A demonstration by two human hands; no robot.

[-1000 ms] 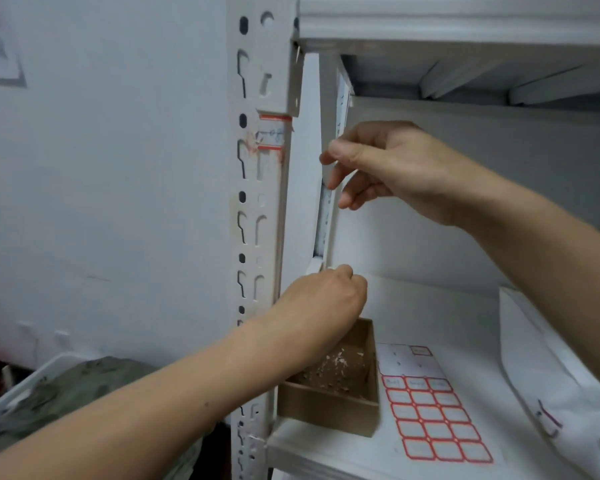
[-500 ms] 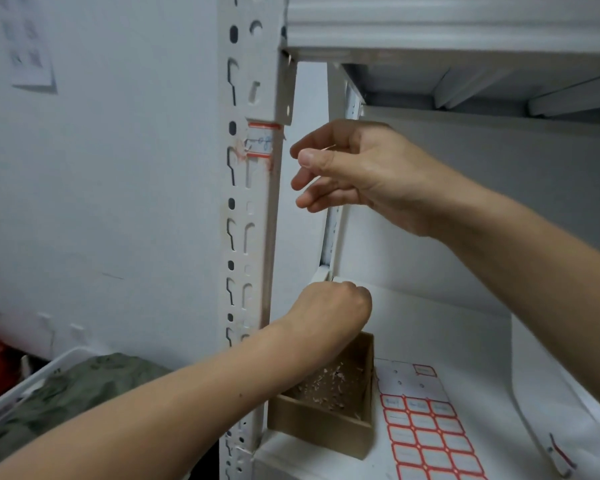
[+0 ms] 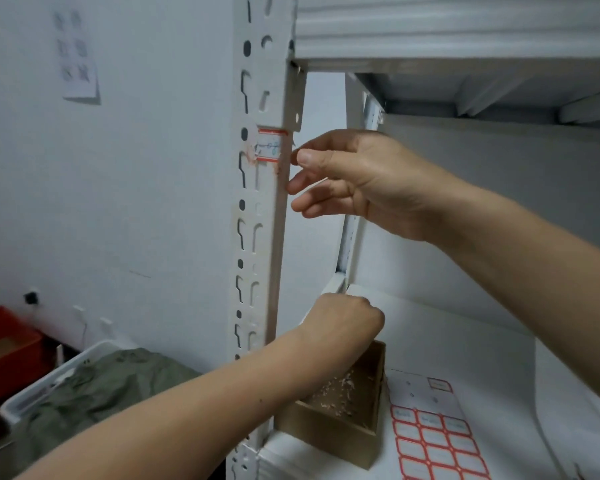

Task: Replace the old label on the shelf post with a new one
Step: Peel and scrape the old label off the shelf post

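Observation:
The white slotted shelf post (image 3: 262,209) stands upright in the middle. An old red-bordered label (image 3: 270,147), torn and smudged at its left edge, sticks to the post just under the upper shelf bracket. My right hand (image 3: 354,181) hovers at the post's right edge, thumb tip level with the label and fingers apart, holding nothing I can see. My left hand (image 3: 343,327) is lower, fingers curled shut over a brown cardboard box (image 3: 340,420); what it holds is hidden. A sheet of new red-bordered labels (image 3: 433,441) lies on the shelf to the right of the box.
The brown box holds paper scraps. The white lower shelf (image 3: 447,341) carries a white bag (image 3: 575,403) at the right. Left of the post, a white bin (image 3: 70,368) holds green cloth, and a red crate (image 3: 4,348) sits by the wall. An upper shelf (image 3: 458,36) is overhead.
My right hand has moved left from the rear post to the front post's edge beside the old label. The view has shifted right and closer. My left hand stays over the box.

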